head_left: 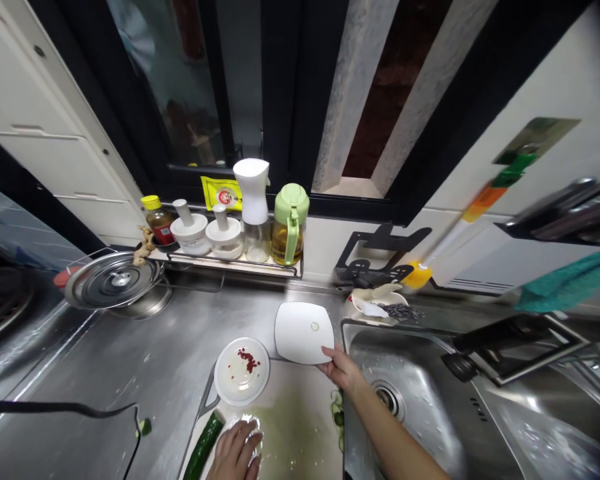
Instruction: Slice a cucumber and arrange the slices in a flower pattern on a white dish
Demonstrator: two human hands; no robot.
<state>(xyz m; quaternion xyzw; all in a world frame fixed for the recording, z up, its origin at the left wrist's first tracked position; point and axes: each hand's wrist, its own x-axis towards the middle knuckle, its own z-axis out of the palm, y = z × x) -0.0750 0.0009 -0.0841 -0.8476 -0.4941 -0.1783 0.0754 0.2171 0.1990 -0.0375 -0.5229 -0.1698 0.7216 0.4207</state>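
1. The right hand (pixel 343 370) grasps the near right corner of a white square plate (pixel 297 330), its thumb on the upper face and the other fingers around the edge and beneath.
2. The plate is at the far edge of a cutting board (pixel 300 433), close to the left side of the steel sink (pixel 427 430); whether it rests on the counter or is raised cannot be told. One small, pale round slice (pixel 315 327) lies on it, right of the middle.
3. The left hand (pixel 235 452) is low over the left part of the board, palm down, fingers curved and close together. Something shiny shows by its fingertips, but I cannot tell what it is or whether the fingers grip it.
4. Just left of that hand, a dark green cucumber (pixel 204 445) lies slantwise along the board's left side.
5. A round white dish (pixel 224 381) with chopped red pieces (pixel 249 361) sits at the board's far left corner, near the square plate but apart from it.
6. Thin green slices (pixel 338 419) lie along the board's right edge, beside the sink.
7. Behind, a wall rack (pixel 260 268) bears a green-lidded oil jug (pixel 289 227) and two white-lidded jars (pixel 190 232); a ginger root (pixel 144 247) lies at the edge of a metal pot lid (pixel 105 283).
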